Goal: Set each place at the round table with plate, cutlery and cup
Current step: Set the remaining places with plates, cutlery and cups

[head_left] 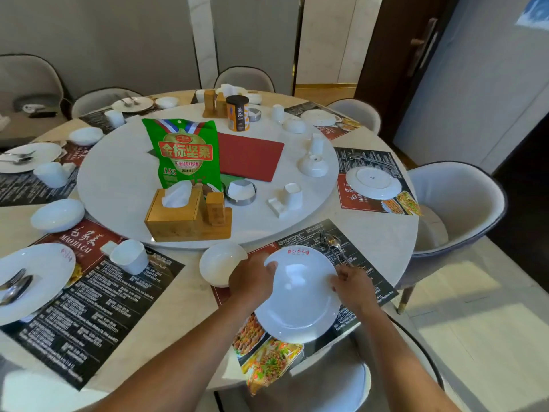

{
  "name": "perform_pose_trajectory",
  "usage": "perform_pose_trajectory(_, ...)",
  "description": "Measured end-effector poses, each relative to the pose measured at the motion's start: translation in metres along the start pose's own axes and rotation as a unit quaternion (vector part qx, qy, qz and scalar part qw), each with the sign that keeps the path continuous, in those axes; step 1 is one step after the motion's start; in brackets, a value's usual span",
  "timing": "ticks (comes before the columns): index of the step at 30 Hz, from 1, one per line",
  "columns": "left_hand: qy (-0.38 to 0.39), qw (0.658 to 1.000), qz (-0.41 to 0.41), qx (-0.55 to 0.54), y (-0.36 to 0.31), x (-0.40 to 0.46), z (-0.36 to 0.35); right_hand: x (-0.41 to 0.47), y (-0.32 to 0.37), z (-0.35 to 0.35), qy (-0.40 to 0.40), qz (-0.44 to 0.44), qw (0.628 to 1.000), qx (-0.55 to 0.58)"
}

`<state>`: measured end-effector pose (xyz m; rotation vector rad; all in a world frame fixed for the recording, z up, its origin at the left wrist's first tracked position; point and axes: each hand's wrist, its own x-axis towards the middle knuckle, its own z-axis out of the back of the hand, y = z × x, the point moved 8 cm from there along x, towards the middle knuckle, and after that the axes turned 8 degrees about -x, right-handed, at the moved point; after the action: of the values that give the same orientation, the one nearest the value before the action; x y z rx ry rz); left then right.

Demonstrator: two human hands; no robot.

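Plate, white and glazed, with a small red logo at its far rim, lies on the printed paper placemat at the nearest seat of the round table. It looks like rigid ceramic: probably moderately heavy, smooth enough to slip, and likely to chip if knocked against the white bowl just to its left. The rim is the sensible place to take hold, thumb on top and fingers beneath, at two opposite edges.

Both bare forearms reach forward from the bottom of the view. The left hand grips the plate's upper left rim, fingers curled over the edge, its back close to the bowl. The right hand sits at the plate's right rim with fingers bent; it appears to pinch the edge, though it may also be touching the handle end of the spoon that lies with a fork on the placemat just beyond.

No cup stands on this placemat yet; a white cup waits on the turntable beyond, near a wooden tissue box and a green snack bag. The setting to the left already has plate, cutlery and cup, so this place seems part done.
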<state>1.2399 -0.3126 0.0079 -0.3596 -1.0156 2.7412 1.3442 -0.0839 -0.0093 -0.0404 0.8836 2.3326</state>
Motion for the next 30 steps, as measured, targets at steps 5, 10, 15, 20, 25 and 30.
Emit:
perform_pose_trajectory(5, 0.002, 0.997, 0.071, -0.034, 0.024, 0.007, -0.02, 0.02, -0.002, -0.013, 0.025, 0.032, 0.996, -0.078)
perform_pose_trajectory(10, -0.012, 0.991, 0.123, -0.057, 0.034, 0.006, -0.029, 0.039, 0.003, -0.021, 0.053, 0.04, 0.993, -0.1)
perform_pose_trajectory(15, -0.017, 0.986, 0.158, -0.06, 0.046, -0.001, -0.036, 0.048, 0.008, -0.029, 0.066, 0.059, 0.989, -0.116)
perform_pose_trajectory(20, -0.041, 0.98, 0.167, -0.098, 0.049, -0.008, -0.037, 0.05, 0.008, -0.031, 0.064, 0.066, 0.989, -0.119)
perform_pose_trajectory(25, -0.105, 0.962, 0.175, -0.184, 0.052, -0.028, -0.036, 0.043, 0.001, -0.033, 0.067, 0.083, 0.99, -0.093)
perform_pose_trajectory(30, -0.174, 0.945, 0.191, -0.199, 0.052, -0.061, -0.032, 0.023, -0.019, -0.029, 0.021, 0.067, 0.997, -0.023)
